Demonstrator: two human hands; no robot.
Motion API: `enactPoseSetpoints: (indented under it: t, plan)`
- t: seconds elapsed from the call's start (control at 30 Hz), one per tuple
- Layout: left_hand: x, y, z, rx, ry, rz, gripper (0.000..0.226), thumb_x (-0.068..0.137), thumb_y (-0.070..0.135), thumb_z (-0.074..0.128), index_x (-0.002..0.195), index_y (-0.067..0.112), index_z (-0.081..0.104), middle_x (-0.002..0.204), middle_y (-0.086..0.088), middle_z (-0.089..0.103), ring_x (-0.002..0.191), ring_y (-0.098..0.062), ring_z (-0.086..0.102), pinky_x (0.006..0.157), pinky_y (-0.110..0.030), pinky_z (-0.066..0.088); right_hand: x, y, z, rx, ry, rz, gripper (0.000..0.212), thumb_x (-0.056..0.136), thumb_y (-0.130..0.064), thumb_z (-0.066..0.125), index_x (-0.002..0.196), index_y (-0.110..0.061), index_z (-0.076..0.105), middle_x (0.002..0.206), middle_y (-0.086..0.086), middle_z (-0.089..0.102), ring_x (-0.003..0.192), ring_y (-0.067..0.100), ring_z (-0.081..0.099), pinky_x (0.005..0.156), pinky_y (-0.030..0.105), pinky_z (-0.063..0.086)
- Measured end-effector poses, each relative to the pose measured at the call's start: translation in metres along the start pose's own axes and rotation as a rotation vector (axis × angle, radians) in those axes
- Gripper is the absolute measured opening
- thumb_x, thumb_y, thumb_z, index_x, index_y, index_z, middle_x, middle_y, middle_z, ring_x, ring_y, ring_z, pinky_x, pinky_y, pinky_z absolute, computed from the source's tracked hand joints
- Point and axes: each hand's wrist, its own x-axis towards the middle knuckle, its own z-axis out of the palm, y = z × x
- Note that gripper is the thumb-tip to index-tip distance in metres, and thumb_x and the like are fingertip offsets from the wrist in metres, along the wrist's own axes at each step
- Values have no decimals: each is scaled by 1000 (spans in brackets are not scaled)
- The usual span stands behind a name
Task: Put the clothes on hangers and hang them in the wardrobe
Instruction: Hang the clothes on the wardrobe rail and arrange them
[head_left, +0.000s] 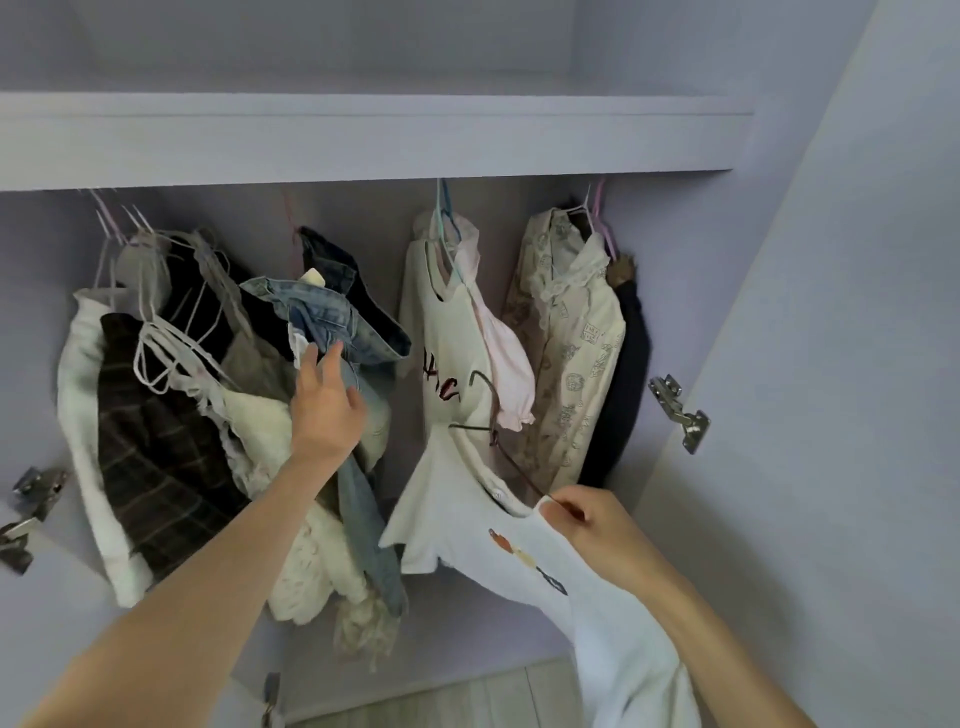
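Right hand (592, 525) pinches the neckline of a white T-shirt (613, 613) with a small coloured print, already on a dark wire hanger (491, 415), held low before the wardrobe (363, 140). Left hand (327, 410), fingers relaxed, pushes against hung denim jeans (337, 317).

Two bare forearms, seemingly sleeveless, left hand (327, 410), right hand (597, 525).

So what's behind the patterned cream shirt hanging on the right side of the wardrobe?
Behind the patterned cream shirt hangs a dark garment with a brownish fur trim near its top. Only its right edge shows; the shirt covers the rest, so its type is unclear.
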Motion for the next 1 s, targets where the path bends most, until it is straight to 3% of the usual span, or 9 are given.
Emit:
enactPoseSetpoints:
  t: [0.1, 0.2, 0.37, 0.5, 0.8, 0.93, 1.0]
  plan:
    - [10, -5, -12, 133, 145, 98, 50, 88, 0, 51, 137, 1, 37, 129, -27, 40, 111, -46, 39, 85, -54, 37, 13, -15, 8, 91, 12, -20, 17, 93, -22, 50, 81, -18, 62, 64, -11, 52, 56, -3, 45, 56, 13, 34]
    - [21, -9, -18, 239, 188, 82, 51, 86, 3, 54, 135, 5, 41, 132, -26, 39, 114, -45, 36, 88, -56, 31, 26, -27, 17, 79, 55, -86, 15, 93, -22, 49, 86, -15, 60, 65, -12, 50, 57, -1, 44, 59, 15, 32]
    - [53, -25, -23, 259, 114, -4, 60, 90, 11, 53, 143, 7, 26, 142, -24, 28, 125, -43, 29, 96, -56, 30, 59, -49, 27, 97, 122, -161, 20, 93, -21, 48, 87, -6, 60, 68, -1, 51, 58, 8, 41, 56, 20, 34]
    - [70, -30, -20, 134, 35, 19, 62, 93, 12, 50, 146, 5, 18, 133, -27, 38, 119, -43, 39, 91, -49, 38, 99, -65, 32, 127, 141, -199, 21, 95, -21, 47, 78, -13, 55, 61, -6, 43, 53, 7, 36, 50, 17, 31]
    - [72, -34, -1, 119, -28, 28, 74, 91, 10, 50, 149, 10, 4, 145, -14, 26, 123, -33, 42, 83, -43, 50, 189, -107, 34, 238, 183, -183, 31, 96, -19, 45, 65, -20, 45, 58, -7, 39, 51, 7, 34, 42, 10, 31]
    - [70, -40, 0, 154, -37, 28, 74, 92, 11, 48, 149, 14, 1, 151, -11, 20, 123, -32, 43, 81, -39, 51, 216, -114, 34, 225, 229, -181, 27, 96, -18, 44, 72, -8, 53, 59, -3, 42, 55, 10, 38, 45, 13, 30]
    - [69, -41, 0, 174, -36, 33, 73, 93, 11, 47, 149, 14, 1, 152, -10, 19, 123, -32, 44, 78, -38, 51, 232, -118, 35, 222, 228, -187, 27, 96, -17, 44, 80, 1, 57, 63, 2, 46, 60, 14, 42, 58, 24, 35]
